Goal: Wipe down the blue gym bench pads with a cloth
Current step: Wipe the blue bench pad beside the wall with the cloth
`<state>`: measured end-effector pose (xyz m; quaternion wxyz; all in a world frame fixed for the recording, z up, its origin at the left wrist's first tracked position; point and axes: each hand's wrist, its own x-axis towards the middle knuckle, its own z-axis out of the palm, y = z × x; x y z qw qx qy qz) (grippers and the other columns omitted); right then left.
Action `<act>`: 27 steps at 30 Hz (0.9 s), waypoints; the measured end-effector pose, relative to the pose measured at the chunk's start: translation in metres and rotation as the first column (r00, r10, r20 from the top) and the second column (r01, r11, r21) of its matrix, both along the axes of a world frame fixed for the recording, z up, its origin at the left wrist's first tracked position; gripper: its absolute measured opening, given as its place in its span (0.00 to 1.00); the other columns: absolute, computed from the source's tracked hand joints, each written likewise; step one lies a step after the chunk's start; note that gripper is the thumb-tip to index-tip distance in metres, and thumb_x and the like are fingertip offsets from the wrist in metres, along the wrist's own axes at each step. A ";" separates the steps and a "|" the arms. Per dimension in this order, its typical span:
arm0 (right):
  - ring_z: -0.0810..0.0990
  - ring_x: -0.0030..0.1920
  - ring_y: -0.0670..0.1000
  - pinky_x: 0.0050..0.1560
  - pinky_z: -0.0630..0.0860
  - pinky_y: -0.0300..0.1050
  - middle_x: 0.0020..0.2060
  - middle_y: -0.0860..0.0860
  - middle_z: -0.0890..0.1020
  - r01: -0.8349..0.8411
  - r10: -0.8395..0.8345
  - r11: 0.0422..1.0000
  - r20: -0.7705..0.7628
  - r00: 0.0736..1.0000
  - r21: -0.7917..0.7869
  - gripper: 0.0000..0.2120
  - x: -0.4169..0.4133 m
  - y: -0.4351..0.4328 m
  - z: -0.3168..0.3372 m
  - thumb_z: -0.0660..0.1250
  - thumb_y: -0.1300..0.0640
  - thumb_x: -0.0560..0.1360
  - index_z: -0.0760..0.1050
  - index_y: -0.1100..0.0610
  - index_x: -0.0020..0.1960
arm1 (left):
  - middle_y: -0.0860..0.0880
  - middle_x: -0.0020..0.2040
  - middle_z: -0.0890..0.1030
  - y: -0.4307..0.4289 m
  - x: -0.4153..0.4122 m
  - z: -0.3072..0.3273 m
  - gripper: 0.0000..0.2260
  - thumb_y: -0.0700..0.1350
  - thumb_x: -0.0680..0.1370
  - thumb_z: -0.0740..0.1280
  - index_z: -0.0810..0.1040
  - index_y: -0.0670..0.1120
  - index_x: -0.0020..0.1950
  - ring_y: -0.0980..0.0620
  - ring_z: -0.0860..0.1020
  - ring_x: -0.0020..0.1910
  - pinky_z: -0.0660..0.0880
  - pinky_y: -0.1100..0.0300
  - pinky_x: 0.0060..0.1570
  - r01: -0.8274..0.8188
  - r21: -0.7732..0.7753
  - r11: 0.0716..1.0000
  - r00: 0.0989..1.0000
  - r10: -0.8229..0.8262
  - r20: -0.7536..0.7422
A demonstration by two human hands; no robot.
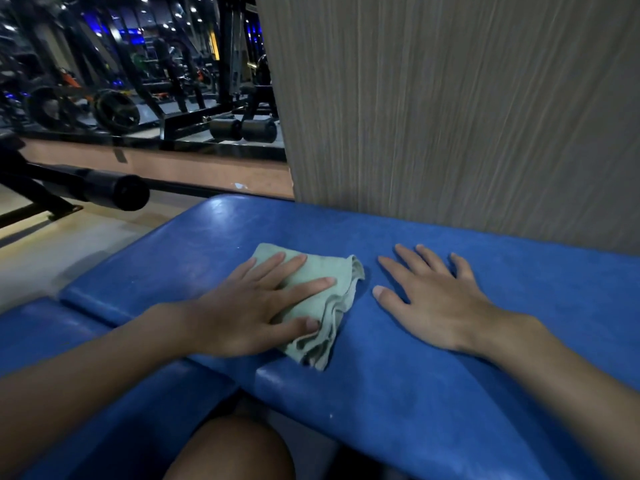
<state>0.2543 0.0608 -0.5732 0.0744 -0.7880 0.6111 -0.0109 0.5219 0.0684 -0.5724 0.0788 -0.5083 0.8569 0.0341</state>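
Note:
A wide blue bench pad [433,393] runs across the view, with a second blue pad [45,327] joined at the lower left. A folded pale green cloth [332,296] lies on the wide pad. My left hand [249,306] lies flat on the cloth with straight, spread fingers pressing it down. My right hand [436,299] rests palm down on the bare pad just right of the cloth, fingers spread, holding nothing.
A grey wood-grain wall panel [450,109] stands right behind the pad. A black padded roller bar [104,188] sticks out at the left over the light floor [41,258]. A mirror behind shows gym machines. My knee [235,448] is below the pad.

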 end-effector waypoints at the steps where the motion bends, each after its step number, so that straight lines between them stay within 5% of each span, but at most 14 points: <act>1: 0.40 0.79 0.49 0.76 0.39 0.62 0.80 0.45 0.44 -0.002 0.002 1.000 -0.017 1.000 -0.001 0.33 0.001 -0.001 -0.004 0.40 0.33 0.78 0.45 0.42 0.80 | 0.53 0.81 0.39 -0.015 -0.004 -0.001 0.31 0.79 0.66 0.34 0.34 0.80 0.68 0.50 0.37 0.80 0.39 0.45 0.77 -0.004 -0.027 1.000 1.000 0.004 -0.007; 12: 0.37 0.79 0.48 0.76 0.39 0.61 0.80 0.44 0.42 0.000 -0.001 0.999 -0.020 1.000 -0.032 0.34 -0.001 -0.002 -0.007 0.37 0.32 0.75 0.43 0.41 0.79 | 0.51 0.82 0.47 -0.174 -0.054 -0.007 0.25 0.71 0.78 0.46 0.45 0.73 0.75 0.47 0.46 0.80 0.43 0.42 0.76 -0.146 -0.052 0.988 0.989 0.145 -0.029; 20: 0.40 0.79 0.48 0.76 0.39 0.60 0.80 0.43 0.45 0.015 -0.015 1.000 -0.004 1.000 -0.004 0.32 -0.001 -0.002 -0.004 0.40 0.32 0.77 0.46 0.40 0.79 | 0.50 0.82 0.43 -0.066 -0.013 -0.004 0.36 0.79 0.64 0.34 0.38 0.75 0.73 0.48 0.42 0.80 0.40 0.44 0.76 -0.059 -0.052 0.997 0.998 0.059 0.000; 27: 0.44 0.79 0.49 0.76 0.39 0.62 0.80 0.44 0.50 -0.017 0.020 0.997 0.031 0.999 -0.082 0.29 0.019 -0.007 0.007 0.47 0.36 0.79 0.52 0.42 0.79 | 0.58 0.79 0.33 0.031 0.038 0.000 0.30 0.80 0.66 0.32 0.32 0.79 0.68 0.55 0.30 0.77 0.35 0.48 0.76 -0.038 -0.002 0.999 0.999 0.038 -0.021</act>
